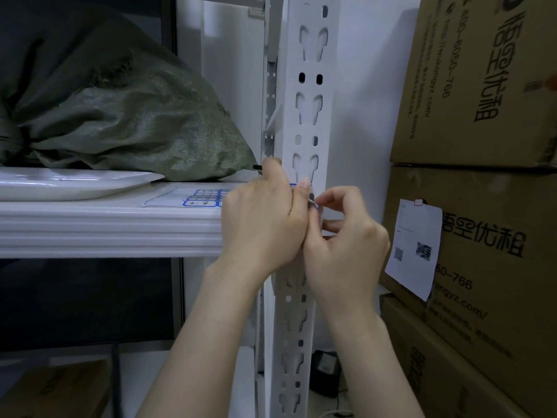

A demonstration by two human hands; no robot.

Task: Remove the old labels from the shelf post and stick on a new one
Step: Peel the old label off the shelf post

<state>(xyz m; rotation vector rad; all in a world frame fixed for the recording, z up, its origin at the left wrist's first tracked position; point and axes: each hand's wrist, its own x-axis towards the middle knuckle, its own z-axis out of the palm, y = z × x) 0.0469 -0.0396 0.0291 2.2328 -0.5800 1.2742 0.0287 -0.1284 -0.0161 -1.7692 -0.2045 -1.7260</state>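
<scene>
- Left hand [262, 218] pinches a blue-edged label [294, 184] on the shelf post [310, 116], by the shelf [120, 224] corner, steadying it.
- Right hand [343, 236] pinches a thin strip [313, 204], probably to peel it.

On white metal shelf [105, 224]: white plate [75, 182] at left, green woven sack [144, 122] behind it, sheet of blue-bordered labels [193, 199] flat near front edge, right of plate.

A green woven sack [144, 122] and a white plate [75, 182] lie up and left of the left hand [262, 224]. Stacked cardboard boxes [482, 86] stand right of the right hand [346, 245], with a paper slip [414, 245] stuck to one. A black adapter [324, 372] sits below the hands.
</scene>
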